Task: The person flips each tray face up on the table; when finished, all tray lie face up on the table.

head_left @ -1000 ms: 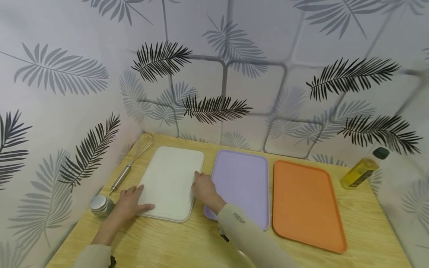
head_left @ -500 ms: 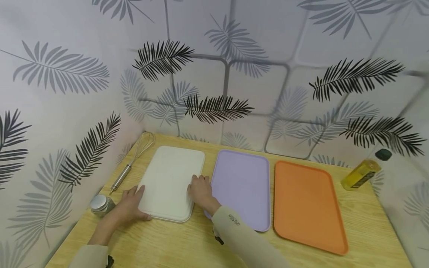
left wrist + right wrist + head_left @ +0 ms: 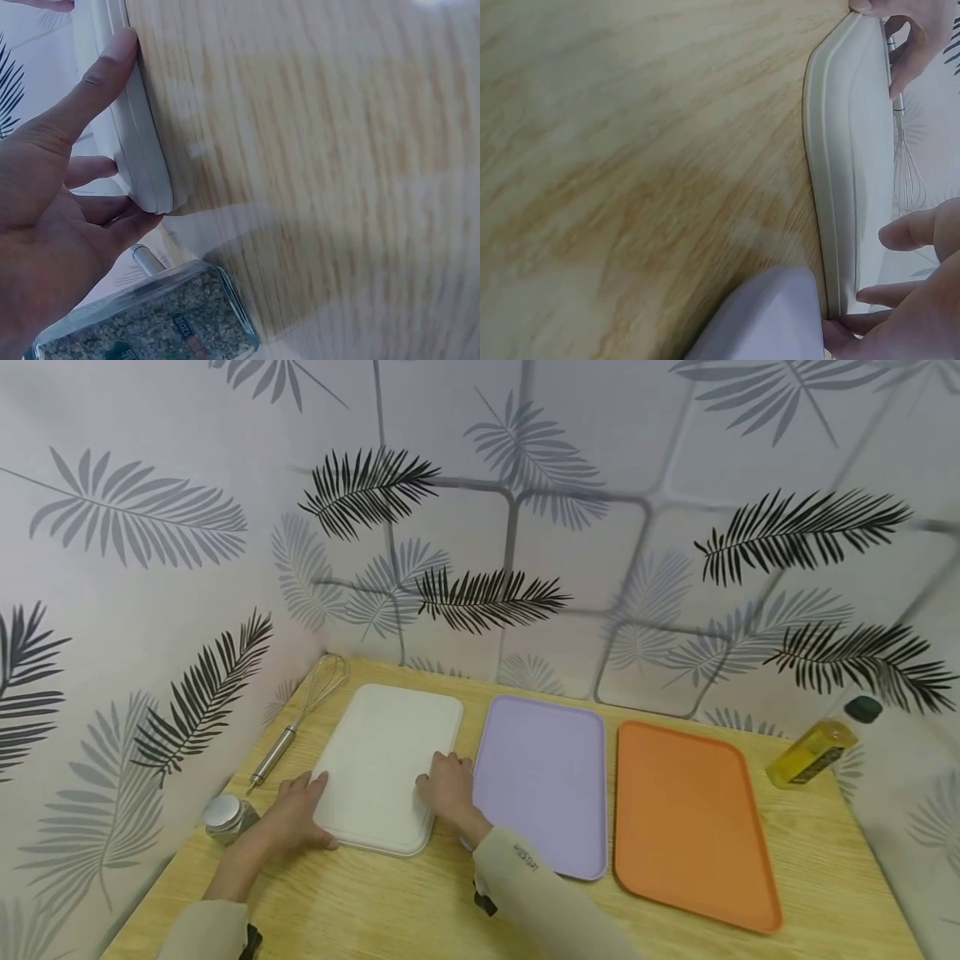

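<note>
A flat white tray (image 3: 388,760) with rounded corners and a layered-looking edge lies on the wooden table in the head view. At its near left corner is my left hand (image 3: 296,814). The thumb lies against the near edge, and the fingers hold the left side. My right hand (image 3: 447,789) holds the right edge with bent fingers. In the right wrist view its fingertips (image 3: 844,330) are at the tray's side, and the thumb is over the top face. The lilac tray (image 3: 542,785) lies just right of that hand, partly behind its wrist.
An orange tray (image 3: 693,822) lies further right, with a bottle of yellow oil (image 3: 810,756) beyond it. Left of the white tray is a whisk (image 3: 285,743). A lidded glass jar of grains (image 3: 165,315) stands close to my left wrist. Patterned walls border the table.
My left thumb has slid from the white tray's top to its near edge. My right hand has shifted slightly left and down along the right edge. The trays show hardly any movement.
</note>
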`<act>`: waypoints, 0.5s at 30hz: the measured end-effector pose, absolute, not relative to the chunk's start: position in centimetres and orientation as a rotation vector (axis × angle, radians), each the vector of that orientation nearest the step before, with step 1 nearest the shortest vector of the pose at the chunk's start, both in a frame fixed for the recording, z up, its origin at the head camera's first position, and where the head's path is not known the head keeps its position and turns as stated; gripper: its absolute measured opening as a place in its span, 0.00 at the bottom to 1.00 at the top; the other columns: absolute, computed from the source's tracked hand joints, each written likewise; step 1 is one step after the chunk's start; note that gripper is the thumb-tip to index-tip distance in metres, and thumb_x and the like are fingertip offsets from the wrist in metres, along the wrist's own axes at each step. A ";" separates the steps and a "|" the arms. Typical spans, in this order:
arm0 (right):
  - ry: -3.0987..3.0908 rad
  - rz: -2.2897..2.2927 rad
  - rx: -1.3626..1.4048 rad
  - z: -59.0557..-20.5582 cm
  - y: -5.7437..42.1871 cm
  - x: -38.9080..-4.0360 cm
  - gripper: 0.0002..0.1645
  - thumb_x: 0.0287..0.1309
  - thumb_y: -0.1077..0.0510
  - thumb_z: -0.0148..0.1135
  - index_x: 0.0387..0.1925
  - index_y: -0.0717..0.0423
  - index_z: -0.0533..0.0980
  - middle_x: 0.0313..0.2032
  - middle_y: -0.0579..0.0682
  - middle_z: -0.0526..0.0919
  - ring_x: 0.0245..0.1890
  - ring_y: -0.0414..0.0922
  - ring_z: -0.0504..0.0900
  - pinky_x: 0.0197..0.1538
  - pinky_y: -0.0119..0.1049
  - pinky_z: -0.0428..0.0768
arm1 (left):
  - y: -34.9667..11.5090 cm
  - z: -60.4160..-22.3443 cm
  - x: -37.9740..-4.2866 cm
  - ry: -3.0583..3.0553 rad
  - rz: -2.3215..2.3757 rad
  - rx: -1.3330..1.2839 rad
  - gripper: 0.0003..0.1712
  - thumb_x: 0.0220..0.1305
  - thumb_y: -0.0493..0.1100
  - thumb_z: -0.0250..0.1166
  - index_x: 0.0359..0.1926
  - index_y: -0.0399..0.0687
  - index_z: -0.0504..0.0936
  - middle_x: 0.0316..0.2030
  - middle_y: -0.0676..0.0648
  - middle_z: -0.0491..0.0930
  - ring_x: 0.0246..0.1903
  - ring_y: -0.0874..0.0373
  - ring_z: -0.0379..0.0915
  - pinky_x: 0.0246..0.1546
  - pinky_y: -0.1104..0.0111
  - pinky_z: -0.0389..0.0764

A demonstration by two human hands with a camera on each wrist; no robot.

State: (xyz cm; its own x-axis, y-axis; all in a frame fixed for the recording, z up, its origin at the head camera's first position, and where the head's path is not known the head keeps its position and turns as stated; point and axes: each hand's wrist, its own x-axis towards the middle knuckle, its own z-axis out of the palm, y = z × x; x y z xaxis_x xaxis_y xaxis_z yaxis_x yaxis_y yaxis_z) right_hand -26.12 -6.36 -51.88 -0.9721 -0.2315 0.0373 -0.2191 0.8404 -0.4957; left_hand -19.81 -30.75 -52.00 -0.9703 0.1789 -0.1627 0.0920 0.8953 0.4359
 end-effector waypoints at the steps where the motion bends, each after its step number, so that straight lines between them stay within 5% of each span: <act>1: 2.987 -0.817 -0.354 -51.8 -6.3 -26.0 0.10 0.55 0.59 0.60 0.31 0.65 0.77 0.29 0.55 0.77 0.38 0.53 0.74 0.55 0.47 0.68 | -30.7 -52.0 -19.8 2.868 0.642 0.211 0.67 0.34 0.52 0.82 0.67 0.22 0.56 0.63 0.17 0.53 0.60 0.22 0.50 0.57 0.37 0.64; 6: 2.921 -0.966 -0.304 -51.4 -6.0 -25.7 0.15 0.54 0.58 0.58 0.37 0.69 0.77 0.32 0.57 0.79 0.39 0.54 0.74 0.59 0.50 0.65 | -30.6 -52.2 -19.9 2.875 0.619 0.222 0.66 0.33 0.53 0.82 0.66 0.22 0.57 0.63 0.17 0.54 0.60 0.23 0.52 0.57 0.38 0.64; 9: 2.793 -1.141 -0.267 -51.2 -5.7 -25.7 0.24 0.57 0.57 0.56 0.49 0.73 0.75 0.46 0.63 0.80 0.52 0.59 0.73 0.65 0.54 0.60 | -30.7 -52.3 -20.1 2.882 0.607 0.231 0.66 0.33 0.53 0.82 0.66 0.22 0.58 0.62 0.17 0.55 0.59 0.22 0.52 0.57 0.38 0.65; 12: 2.584 -1.375 -0.163 -50.9 -5.3 -25.6 0.32 0.59 0.57 0.55 0.62 0.71 0.66 0.62 0.64 0.71 0.64 0.63 0.62 0.68 0.56 0.57 | -30.8 -52.4 -20.2 2.893 0.590 0.235 0.65 0.33 0.53 0.82 0.66 0.23 0.58 0.62 0.17 0.55 0.60 0.23 0.53 0.57 0.39 0.64; 15: 2.406 -1.578 -0.030 -50.8 -5.0 -25.6 0.35 0.60 0.56 0.55 0.67 0.65 0.62 0.67 0.63 0.64 0.68 0.62 0.57 0.68 0.55 0.60 | -30.9 -52.5 -20.4 2.891 0.588 0.228 0.65 0.34 0.52 0.82 0.67 0.23 0.58 0.63 0.18 0.55 0.60 0.24 0.52 0.58 0.39 0.64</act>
State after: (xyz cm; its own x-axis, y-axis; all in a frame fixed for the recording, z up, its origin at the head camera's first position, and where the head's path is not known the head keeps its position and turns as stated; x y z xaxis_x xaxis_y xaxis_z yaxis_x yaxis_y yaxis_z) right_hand -25.63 -4.95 -50.81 -0.9651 -0.1605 -0.2068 0.1258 0.4087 -0.9040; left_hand -20.35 -30.90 -52.51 -0.9717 0.1854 -0.1467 0.1135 0.9100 0.3988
